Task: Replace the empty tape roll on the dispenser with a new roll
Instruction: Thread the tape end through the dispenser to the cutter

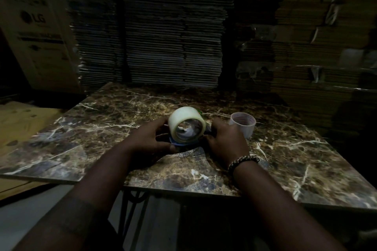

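A full roll of clear tape (184,117) sits tilted on a blue dispenser (179,143) in the middle of the marble table (285,159). Only the blue lower edge and a green bit of the dispenser show. My left hand (150,141) curls around the dispenser's left side, thumb at the blue edge below the roll. My right hand (225,140) grips the dispenser's right side, fingers hidden behind the roll. An empty cardboard tape core (243,125) stands upright on the table just right of my right hand.
Tall stacks of flattened cardboard (163,36) rise behind the table. A large printed carton (38,32) stands at the left, with a wooden board (22,122) beside the table. The table's front edge (183,187) is near me, metal legs beneath.
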The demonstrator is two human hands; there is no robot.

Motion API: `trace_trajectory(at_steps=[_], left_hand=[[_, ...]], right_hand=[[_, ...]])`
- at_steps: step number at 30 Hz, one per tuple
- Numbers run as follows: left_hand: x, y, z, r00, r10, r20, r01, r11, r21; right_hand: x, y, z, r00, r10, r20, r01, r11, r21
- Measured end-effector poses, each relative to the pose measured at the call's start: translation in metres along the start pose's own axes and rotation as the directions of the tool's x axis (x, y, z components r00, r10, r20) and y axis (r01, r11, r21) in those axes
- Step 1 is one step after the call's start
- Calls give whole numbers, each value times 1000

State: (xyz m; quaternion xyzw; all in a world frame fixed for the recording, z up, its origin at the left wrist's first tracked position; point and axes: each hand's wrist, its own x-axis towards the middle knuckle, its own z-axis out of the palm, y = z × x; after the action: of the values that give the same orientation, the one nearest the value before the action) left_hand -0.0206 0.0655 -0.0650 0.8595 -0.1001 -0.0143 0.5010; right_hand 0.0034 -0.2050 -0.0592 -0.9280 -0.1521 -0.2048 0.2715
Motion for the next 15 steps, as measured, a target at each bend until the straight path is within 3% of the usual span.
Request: trace_trajectory(at_steps=[15], left_hand=[[1,6,1,996,-1,-92,15,988,151]], right_hand=[[-4,-5,-3,1000,-22,-5,22,999,-24]])
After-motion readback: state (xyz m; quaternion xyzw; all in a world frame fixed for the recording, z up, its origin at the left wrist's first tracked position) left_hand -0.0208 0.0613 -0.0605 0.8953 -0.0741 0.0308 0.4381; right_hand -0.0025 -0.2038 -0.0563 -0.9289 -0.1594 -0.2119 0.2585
